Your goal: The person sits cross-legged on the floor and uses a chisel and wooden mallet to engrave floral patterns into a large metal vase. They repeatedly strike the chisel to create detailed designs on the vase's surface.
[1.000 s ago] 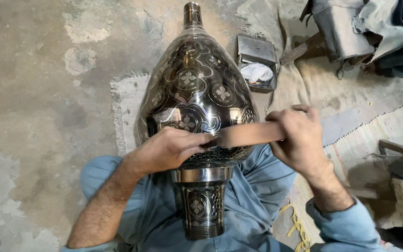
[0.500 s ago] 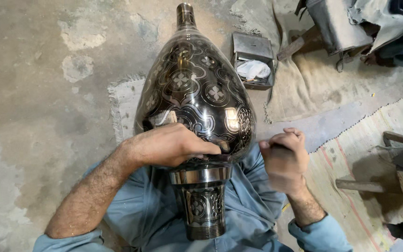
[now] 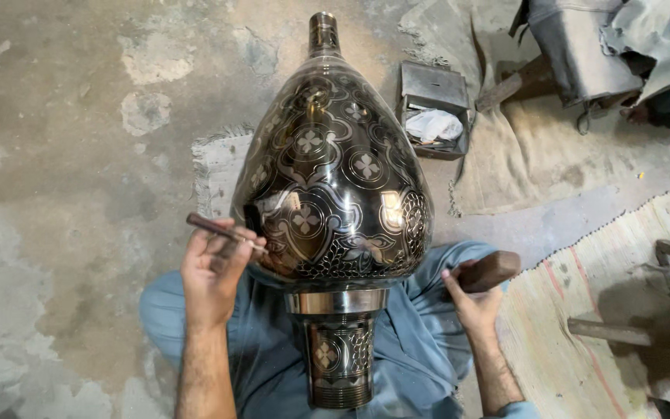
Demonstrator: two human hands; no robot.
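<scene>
Now: big engraved metal vase (image 3: 331, 194) lies across the lap, neck pointing away. Left hand (image 3: 215, 271) fingers pinch a thin chisel (image 3: 222, 229) at its left flank; right hand (image 3: 474, 299) fingers wrap a wooden mallet (image 3: 490, 270). Best keep chisel steady, taps light. Rough concrete floor (image 3: 56, 155), woven mat (image 3: 583, 341), small metal box (image 3: 432, 109) beyond.

A large dark metal vase (image 3: 331, 186) with engraved silver flower patterns is lying across the person's lap, its narrow neck pointing away. The left hand (image 3: 212, 271) is gripping a thin rod (image 3: 222, 230) whose tip is meeting the vase's lower left side. The right hand (image 3: 471, 299) is clasping a brown wooden block (image 3: 492, 269) just beside the vase. A small metal box (image 3: 432, 109) holding white cloth is sitting on the floor beyond.
</scene>
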